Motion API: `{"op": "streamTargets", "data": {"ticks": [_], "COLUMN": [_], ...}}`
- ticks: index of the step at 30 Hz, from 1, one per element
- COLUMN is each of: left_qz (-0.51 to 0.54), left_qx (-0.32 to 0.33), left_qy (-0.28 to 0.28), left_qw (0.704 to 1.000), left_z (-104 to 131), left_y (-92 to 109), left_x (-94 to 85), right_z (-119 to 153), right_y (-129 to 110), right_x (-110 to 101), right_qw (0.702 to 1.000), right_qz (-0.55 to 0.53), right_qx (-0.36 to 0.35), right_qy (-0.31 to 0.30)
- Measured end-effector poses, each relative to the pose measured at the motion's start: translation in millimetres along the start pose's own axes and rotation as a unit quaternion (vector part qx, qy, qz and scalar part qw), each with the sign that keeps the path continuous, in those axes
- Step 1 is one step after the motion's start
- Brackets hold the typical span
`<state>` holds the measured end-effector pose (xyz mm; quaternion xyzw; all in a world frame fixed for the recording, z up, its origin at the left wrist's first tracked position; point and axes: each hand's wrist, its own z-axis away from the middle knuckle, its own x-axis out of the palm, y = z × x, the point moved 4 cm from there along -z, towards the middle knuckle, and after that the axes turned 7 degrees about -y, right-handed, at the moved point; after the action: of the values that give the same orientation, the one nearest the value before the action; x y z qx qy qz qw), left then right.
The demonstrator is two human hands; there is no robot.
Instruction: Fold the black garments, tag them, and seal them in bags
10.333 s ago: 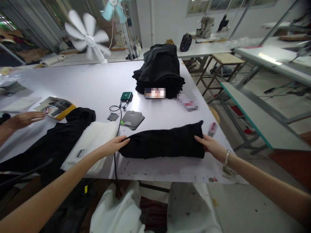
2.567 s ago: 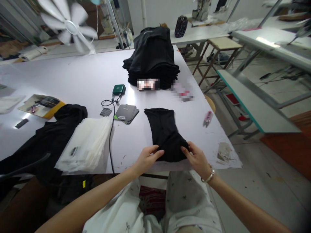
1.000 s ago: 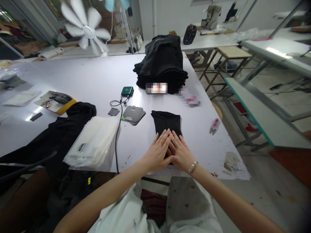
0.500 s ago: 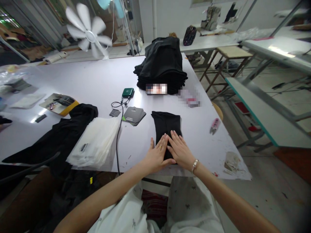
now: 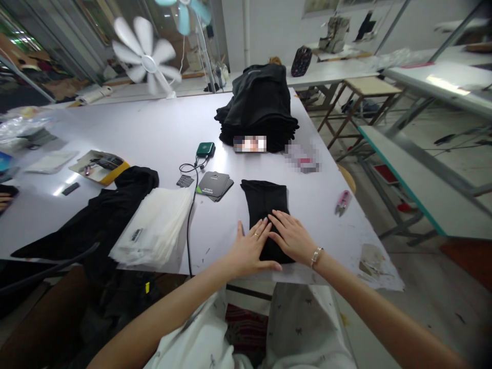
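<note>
A folded black garment point(image 5: 266, 201) lies lengthwise on the white table point(image 5: 126, 128) near its front edge. My left hand point(image 5: 249, 248) lies flat on the garment's near left part, fingers spread, a ring on one finger. My right hand point(image 5: 292, 237), with a bracelet at the wrist, presses flat on the near right part beside it. Neither hand grips anything.
A tall stack of folded black garments point(image 5: 258, 107) stands at the back. Black hang tags point(image 5: 214, 184), a green device point(image 5: 205, 149) with its cable, clear bags point(image 5: 157, 225), loose black cloth point(image 5: 96, 215), pink snips point(image 5: 342, 201) and a fan point(image 5: 148, 54) surround the work spot.
The long black roll was turned lengthwise and folded shorter. Over the last second both hands stayed flat on it and slid slightly toward me.
</note>
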<state>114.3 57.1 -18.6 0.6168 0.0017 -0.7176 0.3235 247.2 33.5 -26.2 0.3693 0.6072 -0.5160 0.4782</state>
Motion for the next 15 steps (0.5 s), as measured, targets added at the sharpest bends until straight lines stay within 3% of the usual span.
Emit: {"op": "streamTargets", "data": {"ticks": [4, 8, 12, 15], "left_qz": [0.02, -0.003, -0.064, -0.119], "left_qx": [0.026, 0.082, 0.146, 0.172], "left_qy": [-0.035, -0.054, -0.059, -0.058], "left_qw": [0.999, 0.995, 0.985, 0.976], "left_z": [10, 21, 33, 42], "left_y": [1, 8, 19, 26], "left_x": [-4.8, -3.8, 9.1, 21.3], "right_z": [8, 31, 67, 93], "right_y": [8, 18, 17, 14], "right_x": [-7, -14, -16, -10], "right_qw": [0.994, 0.974, 0.951, 0.943], "right_qz": [-0.096, -0.177, -0.162, -0.111], "right_qx": [-0.044, -0.098, -0.205, -0.246], "right_qy": [-0.031, -0.105, -0.164, -0.193]}}
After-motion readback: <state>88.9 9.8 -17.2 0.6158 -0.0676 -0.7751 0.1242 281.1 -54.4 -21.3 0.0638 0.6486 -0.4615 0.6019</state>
